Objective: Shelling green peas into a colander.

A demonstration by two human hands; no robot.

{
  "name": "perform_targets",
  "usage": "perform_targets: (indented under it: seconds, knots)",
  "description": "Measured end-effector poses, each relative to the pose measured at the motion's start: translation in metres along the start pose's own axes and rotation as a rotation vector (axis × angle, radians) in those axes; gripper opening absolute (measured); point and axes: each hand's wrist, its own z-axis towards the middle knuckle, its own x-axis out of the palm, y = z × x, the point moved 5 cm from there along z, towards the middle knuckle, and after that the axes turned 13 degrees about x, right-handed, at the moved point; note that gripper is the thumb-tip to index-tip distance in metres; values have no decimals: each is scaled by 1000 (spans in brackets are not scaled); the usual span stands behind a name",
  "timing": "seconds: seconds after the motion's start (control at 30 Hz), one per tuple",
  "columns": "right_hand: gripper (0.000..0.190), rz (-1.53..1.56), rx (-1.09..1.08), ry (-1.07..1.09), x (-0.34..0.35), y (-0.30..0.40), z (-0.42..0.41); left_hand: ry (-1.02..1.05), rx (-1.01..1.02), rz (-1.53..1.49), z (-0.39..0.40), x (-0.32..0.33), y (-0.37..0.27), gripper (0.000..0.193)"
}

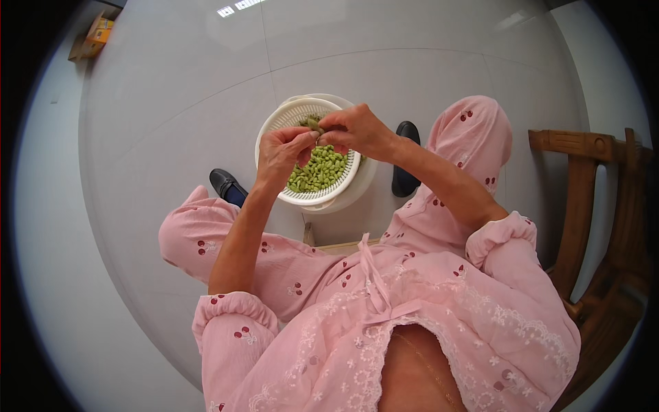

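Note:
My left hand (282,153) and my right hand (359,133) meet over a white plastic colander (266,135). Between their fingertips is a green bean pod (314,125), pinched from both sides. Many loose green shelled beans (320,171) lie in the near part of the colander. Behind my fingers, more green pods (308,120) show at its far side, partly hidden. The colander rests on or in a larger white container (366,183), whose contents are mostly covered.
Black shoes (225,181) (406,154) flank the containers on the grey tiled floor (195,113). A low wooden stool edge (342,248) shows beneath me. At right stands a wooden chair (582,206); a cardboard box with orange packs (95,38) is at far left.

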Motion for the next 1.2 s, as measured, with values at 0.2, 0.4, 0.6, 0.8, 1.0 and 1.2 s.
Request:
perform_targets:
  seconds: [0.2,0.4,0.6,0.8,1.0,1.2]
  knots:
    - [12,-87,-8,8,3,-1,-1,46,-19,18,-5,5,0,16]
    - [13,-72,-14,-2,4,-2,-2,36,-15,-17,-5,5,2,16]
    - [14,-44,-17,-46,8,1,-5,-101,-26,-33,-8,3,1,11]
    - [14,-24,-18,-70,9,4,-7,-155,41,49,-9,4,-7,9]
    - [13,98,68,29,7,1,-6,-135,38,7,-8,3,-5,8]
    - [15,471,262,238,8,-17,-2,-87,-183,-227,-10,1,8,13]
